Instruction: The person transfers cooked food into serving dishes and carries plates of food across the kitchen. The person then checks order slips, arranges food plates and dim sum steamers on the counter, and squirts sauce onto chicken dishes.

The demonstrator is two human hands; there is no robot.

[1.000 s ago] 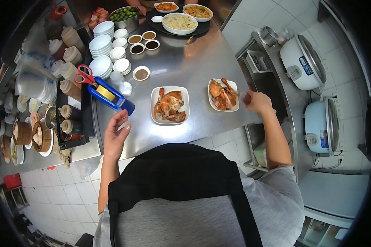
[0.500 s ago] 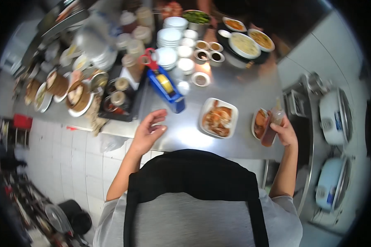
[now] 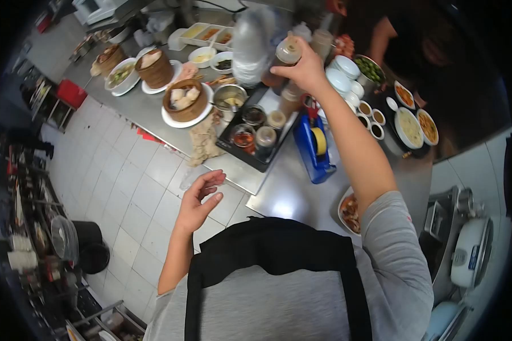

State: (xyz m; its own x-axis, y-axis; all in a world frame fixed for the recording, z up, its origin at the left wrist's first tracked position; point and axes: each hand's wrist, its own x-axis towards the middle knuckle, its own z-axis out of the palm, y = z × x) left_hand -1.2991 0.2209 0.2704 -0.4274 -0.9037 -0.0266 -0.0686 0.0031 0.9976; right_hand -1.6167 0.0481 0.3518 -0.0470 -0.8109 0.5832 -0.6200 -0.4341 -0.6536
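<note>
My right hand (image 3: 306, 67) reaches across to the black tray (image 3: 261, 161) of bottles and grips a clear squeeze bottle (image 3: 289, 51) near its top. Beside it in the tray are more bottles and jars, one with red contents (image 3: 244, 138). My left hand (image 3: 201, 199) hangs over the floor in front of the counter edge, fingers apart and holding nothing. A blue tape dispenser (image 3: 313, 149) stands right of the tray, under my right forearm. Past that arm, a white dish of browned meat (image 3: 350, 211) is partly hidden by my sleeve.
Bamboo steamers (image 3: 183, 101), a metal bowl (image 3: 230, 98) and a crumpled cloth (image 3: 205, 139) lie to the left. White bowls (image 3: 339, 74), sauce cups (image 3: 376, 131) and a dark tray of dishes (image 3: 409, 128) stand to the right. Another person (image 3: 384, 35) is at the far side.
My view has swung left. My right hand has carried the squeeze bottle from beside the right-hand meat dish to the black tray. My left hand stays raised and empty.
</note>
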